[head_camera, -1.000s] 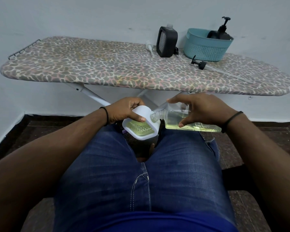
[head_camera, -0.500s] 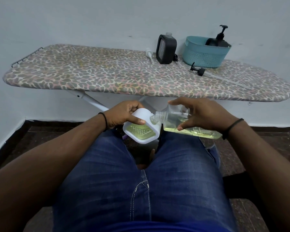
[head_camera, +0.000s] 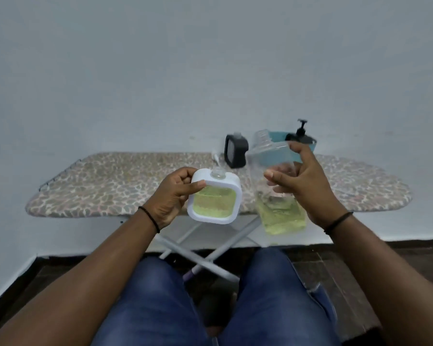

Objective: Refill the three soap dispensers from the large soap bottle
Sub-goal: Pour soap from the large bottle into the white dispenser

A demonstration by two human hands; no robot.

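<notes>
The left hand [head_camera: 171, 198] holds the white soap dispenser [head_camera: 214, 197] up in front of the ironing board [head_camera: 110, 186]. Its fingers and thumb curl round the left side, so the box stays straight and its open neck points up. That way the yellow-green soap inside does not spill out. The soap comes most of the way up its window, so I think this one is nearly done.

The right hand [head_camera: 303, 181] grips the large soap bottle [head_camera: 275, 186], just to the right of the white dispenser. The fingers wrap round its clear middle. The bottle stands upright with its mouth on top, so no soap runs out. The soap sits low at its bottom.

Farther back on the board stands a black dispenser [head_camera: 235, 151] with no pump on it, likely waiting for soap. Another black dispenser with a pump [head_camera: 301, 134] sits in a blue basket [head_camera: 276, 156] behind the big bottle.
</notes>
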